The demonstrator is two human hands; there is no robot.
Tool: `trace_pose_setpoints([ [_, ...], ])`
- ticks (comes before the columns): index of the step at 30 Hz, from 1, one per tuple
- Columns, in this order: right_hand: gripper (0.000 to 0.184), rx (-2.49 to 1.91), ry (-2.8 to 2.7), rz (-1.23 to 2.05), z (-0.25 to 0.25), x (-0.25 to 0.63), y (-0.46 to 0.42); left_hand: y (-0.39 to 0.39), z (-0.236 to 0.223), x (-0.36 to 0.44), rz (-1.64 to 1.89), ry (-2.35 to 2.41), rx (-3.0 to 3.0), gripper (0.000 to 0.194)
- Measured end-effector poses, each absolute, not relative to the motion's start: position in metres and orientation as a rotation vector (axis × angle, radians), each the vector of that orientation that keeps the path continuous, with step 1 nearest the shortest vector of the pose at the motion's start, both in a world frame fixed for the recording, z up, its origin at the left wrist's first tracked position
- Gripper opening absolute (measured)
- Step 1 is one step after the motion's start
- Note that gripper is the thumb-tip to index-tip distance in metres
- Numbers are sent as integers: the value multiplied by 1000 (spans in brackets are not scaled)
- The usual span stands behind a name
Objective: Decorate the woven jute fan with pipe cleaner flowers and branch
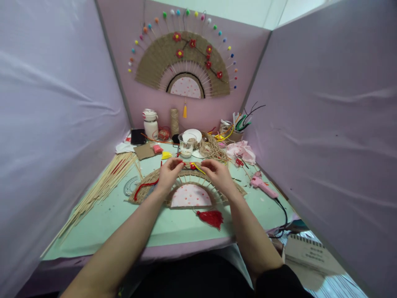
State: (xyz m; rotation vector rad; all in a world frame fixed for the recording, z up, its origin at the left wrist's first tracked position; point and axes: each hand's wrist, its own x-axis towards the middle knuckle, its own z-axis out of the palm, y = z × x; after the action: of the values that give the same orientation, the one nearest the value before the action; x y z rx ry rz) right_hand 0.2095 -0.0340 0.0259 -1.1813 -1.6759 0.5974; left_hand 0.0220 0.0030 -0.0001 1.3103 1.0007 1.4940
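Observation:
A half-round twine-wrapped fan (145, 191) with a pink dotted paper centre (190, 195) lies flat on the table before me. Over its upper edge, my left hand (170, 171) is closed in a pinch at a small red piece, partly hidden by the fingertips. My right hand (216, 173) pinches the end of a yellow pipe cleaner (198, 169), which reaches toward a small red flower (192, 165) between the hands. A long red pipe cleaner (144, 185) rests across the fan's left side. Below the fan lies a red tassel (211, 218).
Thin bamboo sticks (102, 186) spread along the left, near a protractor (131, 186). A pink glue gun (263, 185) is at right, its cord over the edge. A plastic cup (186, 148), twine (214, 148) and a white bottle (150, 125) stand behind. A finished fan (155, 58) hangs above.

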Motion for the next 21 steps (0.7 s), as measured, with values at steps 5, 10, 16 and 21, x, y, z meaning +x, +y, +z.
trace_pose_setpoints([
  [5,25,-1800,-1656,167,29,309,-63,7,11,14,1443,938,906,25],
  [10,35,-2582,-1691,57,3,398,-73,11,19,6,1423,876,682,21],
  [16,41,-2592,-1760,71,-24,421,-70,17,21,0,1418,837,586,16],
  [21,39,-2450,-1747,65,-22,421,-74,22,21,-10,1433,803,558,14],
])
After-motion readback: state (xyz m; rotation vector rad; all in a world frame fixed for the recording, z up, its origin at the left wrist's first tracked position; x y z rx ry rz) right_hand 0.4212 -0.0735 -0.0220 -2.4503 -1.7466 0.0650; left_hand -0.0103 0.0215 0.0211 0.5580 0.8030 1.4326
